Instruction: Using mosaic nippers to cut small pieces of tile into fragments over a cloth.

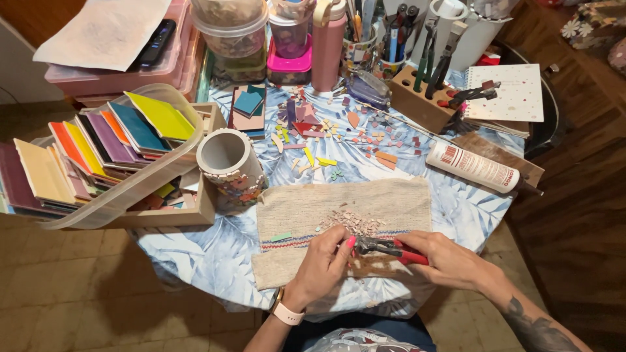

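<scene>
Counter point(215, 261) surface: round top under a blue-and-white leaf-print cover, standing on a worn tiled floor point(72, 287), with dark wood furniture at 3 o'clock.

A beige woven cloth point(293, 215) lies at 6 o'clock on the counter. A small heap of pale tile chips point(352, 221) rests on the cloth, just at 12 o'clock from both hands.

Right hand point(450, 261): fingers closed around the red handles of a pair of tile nippers point(388, 248), whose dark head points toward 9 o'clock. Left hand point(323, 264): fingers pinched narrow at the nipper head; whether they hold a chip cannot be told. A pale wristband sits on the left wrist.

At the centre of the counter, loose coloured tile pieces point(339, 133) are scattered. A grey cylinder pot point(228, 160), partly clad in mosaic, lies at 10 o'clock from the cloth. A clear plastic bin of coloured tiles point(98, 156) stands on a wooden tray at 9 o'clock. A white adhesive tube point(476, 168) lies at 2 o'clock. A wooden tool block point(420, 98), a pink bottle point(328, 45) and stacked containers line the 12 o'clock edge; a spotted notebook point(512, 91) sits at 1 o'clock.
</scene>
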